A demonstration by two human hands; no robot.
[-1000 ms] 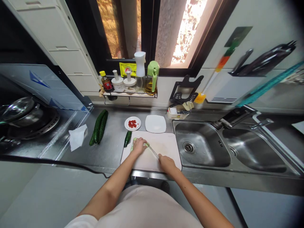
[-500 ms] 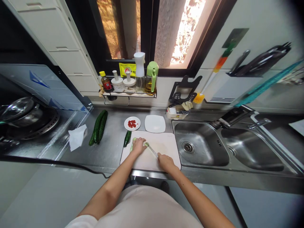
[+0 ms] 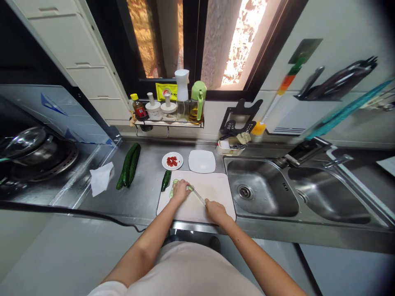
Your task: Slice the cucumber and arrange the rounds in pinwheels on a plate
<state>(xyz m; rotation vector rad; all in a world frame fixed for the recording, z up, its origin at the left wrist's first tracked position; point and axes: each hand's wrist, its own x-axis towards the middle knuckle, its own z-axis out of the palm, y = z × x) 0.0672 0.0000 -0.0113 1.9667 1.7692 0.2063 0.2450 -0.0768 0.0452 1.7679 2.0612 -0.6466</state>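
We are pinning the cucumber (image 3: 173, 186) with our left hand (image 3: 181, 190), fingers curled back, while our right hand (image 3: 216, 211), gripping the knife (image 3: 197, 196), is slicing toward ten o'clock on the cutting board (image 3: 212, 191).

bright daylight glare through the window (image 3: 216, 41), evenly lit steel counter (image 3: 145, 193), wide-angle bending and dark vignette at edges

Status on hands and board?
Left hand pressing cucumber piece on cutting board. Right hand shut on knife. Cucumber half beside board.
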